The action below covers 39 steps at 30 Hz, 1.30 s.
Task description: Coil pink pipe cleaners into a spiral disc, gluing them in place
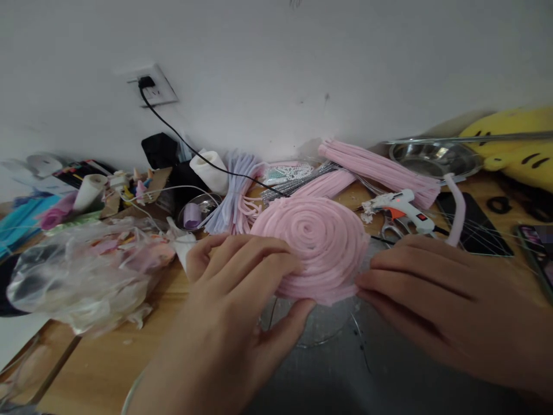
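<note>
Pink coiled disc (308, 227) sits between the hands, just forward of them; round, no clear long axis. Left hand (239, 297) clamped on its near-left rim, fingers over, thumb below, reaching farther onto it. Right hand (440, 305) pinches the near-right edge at the fingertips. Glue gun (404, 206) lies beyond the right hand.

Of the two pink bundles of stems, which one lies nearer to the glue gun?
The right-hand pink bundle: its end lies behind the glue gun, while the other pink bundle is farther left, behind the coiled disc.
</note>
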### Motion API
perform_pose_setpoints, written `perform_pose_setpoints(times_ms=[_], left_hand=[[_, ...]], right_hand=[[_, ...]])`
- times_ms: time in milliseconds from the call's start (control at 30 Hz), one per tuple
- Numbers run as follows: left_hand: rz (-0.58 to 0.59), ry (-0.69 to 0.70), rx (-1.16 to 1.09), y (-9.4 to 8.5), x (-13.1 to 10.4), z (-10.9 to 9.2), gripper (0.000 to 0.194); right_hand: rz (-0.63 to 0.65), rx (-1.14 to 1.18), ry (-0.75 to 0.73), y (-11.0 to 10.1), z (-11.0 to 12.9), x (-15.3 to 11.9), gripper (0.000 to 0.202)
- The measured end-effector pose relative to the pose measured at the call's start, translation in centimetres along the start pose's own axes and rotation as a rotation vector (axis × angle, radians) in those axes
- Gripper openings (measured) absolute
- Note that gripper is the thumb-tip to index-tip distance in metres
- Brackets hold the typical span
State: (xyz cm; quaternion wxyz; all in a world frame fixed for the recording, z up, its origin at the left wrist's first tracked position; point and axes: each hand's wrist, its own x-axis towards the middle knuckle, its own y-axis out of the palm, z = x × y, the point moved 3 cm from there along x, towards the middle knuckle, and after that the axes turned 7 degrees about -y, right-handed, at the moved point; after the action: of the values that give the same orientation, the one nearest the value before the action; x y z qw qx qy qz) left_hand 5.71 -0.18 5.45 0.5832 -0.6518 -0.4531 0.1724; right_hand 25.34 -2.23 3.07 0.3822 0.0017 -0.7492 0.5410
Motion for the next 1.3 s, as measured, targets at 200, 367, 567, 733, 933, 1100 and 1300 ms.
perform_pose_setpoints(times_ms=[200, 367, 567, 733, 933, 1100, 1300], left_hand=[[-0.005, -0.002, 0.018, 0.16, -0.05, 0.07, 0.013], [0.008, 0.012, 0.035, 0.15, -0.09, 0.09, 0.015], [-0.009, 0.023, 0.043, 0.11, -0.12, -0.02, 0.014], [-0.004, 0.001, 0.036, 0.32, -0.05, -0.1, 0.015], [-0.031, -0.006, 0.056, 0.5, -0.01, -0.29, 0.011], [-0.025, -0.03, 0.047, 0.58, -0.08, -0.39, 0.011], [-0.042, -0.012, 0.058, 0.65, -0.32, -0.41, 0.01]], right_hand=[[-0.041, 0.083, 0.112, -0.17, 0.17, -0.02, 0.022], [0.001, 0.127, 0.056, -0.41, -0.06, -0.17, 0.022], [0.049, 0.147, 0.03, -0.2, -0.15, -0.77, 0.025], [0.019, 0.135, 0.026, -0.23, -0.04, -0.6, 0.022], [0.018, 0.132, 0.037, 0.05, -0.18, -0.2, 0.022], [-0.006, 0.132, 0.021, 0.02, -0.17, -0.36, 0.022], [0.024, 0.13, 0.042, 0.07, -0.13, -0.71, 0.022]])
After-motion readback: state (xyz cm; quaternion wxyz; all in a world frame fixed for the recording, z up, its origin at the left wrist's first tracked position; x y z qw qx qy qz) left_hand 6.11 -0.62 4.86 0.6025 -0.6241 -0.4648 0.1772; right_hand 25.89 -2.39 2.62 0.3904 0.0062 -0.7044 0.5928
